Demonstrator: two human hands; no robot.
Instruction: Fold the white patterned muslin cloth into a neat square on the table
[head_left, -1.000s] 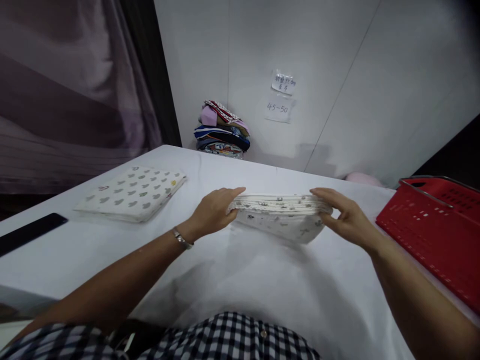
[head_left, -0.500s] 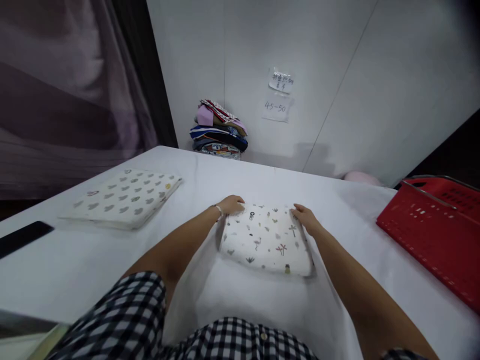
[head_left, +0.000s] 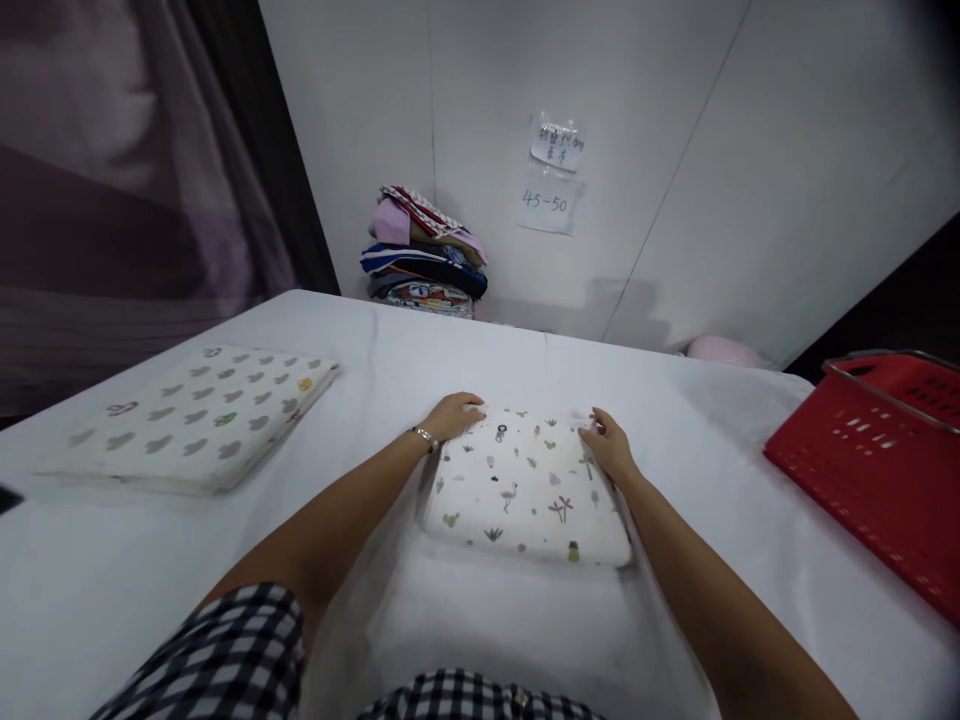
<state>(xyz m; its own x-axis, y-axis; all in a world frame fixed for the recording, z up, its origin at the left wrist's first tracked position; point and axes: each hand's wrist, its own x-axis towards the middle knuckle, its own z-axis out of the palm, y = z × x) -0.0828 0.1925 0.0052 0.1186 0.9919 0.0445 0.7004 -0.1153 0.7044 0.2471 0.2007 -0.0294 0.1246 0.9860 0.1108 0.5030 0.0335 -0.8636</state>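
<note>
A folded white cloth point(head_left: 525, 490) printed with small plants and a flamingo lies flat on the white table point(head_left: 465, 350) in front of me. My left hand point(head_left: 450, 415) rests on its far left corner, fingers curled over the edge. At the far right corner my right hand point(head_left: 611, 445) has its fingers bent onto the cloth's edge. Both hands press or grip the cloth's far edge.
A second folded cloth point(head_left: 195, 415) with a grey pattern lies at the left. A red plastic basket point(head_left: 870, 460) sits at the right edge. A pile of coloured fabrics point(head_left: 424, 250) stands against the back wall, below paper notes point(head_left: 551, 175). A pink item point(head_left: 720, 350) lies far right.
The folded cloth, held up between both hands a second ago, now lies flat on the table. My view has shifted closer and slightly right; the dark phone at left has nearly left the picture.
</note>
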